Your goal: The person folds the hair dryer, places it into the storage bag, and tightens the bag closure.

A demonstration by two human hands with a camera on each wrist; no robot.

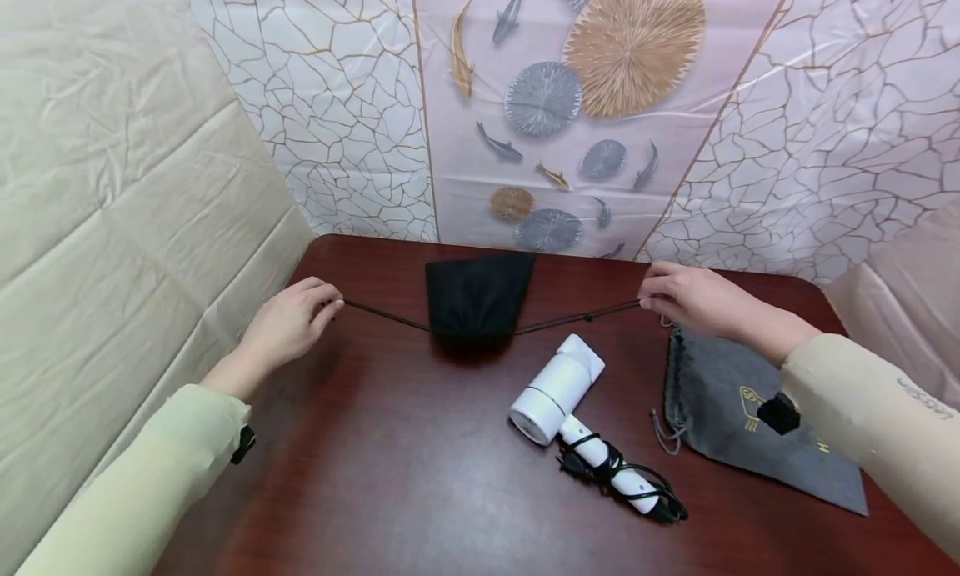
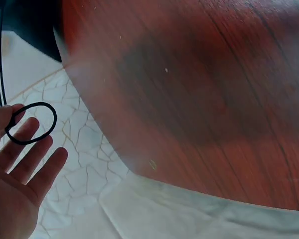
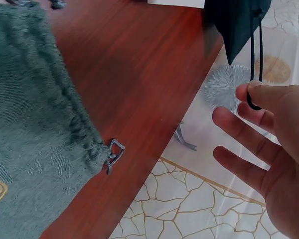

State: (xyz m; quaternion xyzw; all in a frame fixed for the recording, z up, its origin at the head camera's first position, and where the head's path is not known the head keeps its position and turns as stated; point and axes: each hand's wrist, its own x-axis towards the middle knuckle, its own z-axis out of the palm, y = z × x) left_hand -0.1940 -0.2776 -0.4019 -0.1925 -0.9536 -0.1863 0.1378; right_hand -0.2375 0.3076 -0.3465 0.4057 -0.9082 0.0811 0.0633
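A small black drawstring pouch hangs between my hands over the far part of the table, its mouth gathered on the cord side. My left hand pinches one end of its black cord between thumb and forefinger. In the left wrist view, a loop of that cord sticks out past the fingertips, the other fingers spread. My right hand pinches the opposite cord end in the same way. Both cords run nearly taut to the pouch. Whatever may be inside it is hidden.
A white folding hair dryer lies mid-table, its black power cord wound round the handle. To the right, under my right forearm, lies a grey drawstring bag with yellow print. Cloth-covered walls border the brown table.
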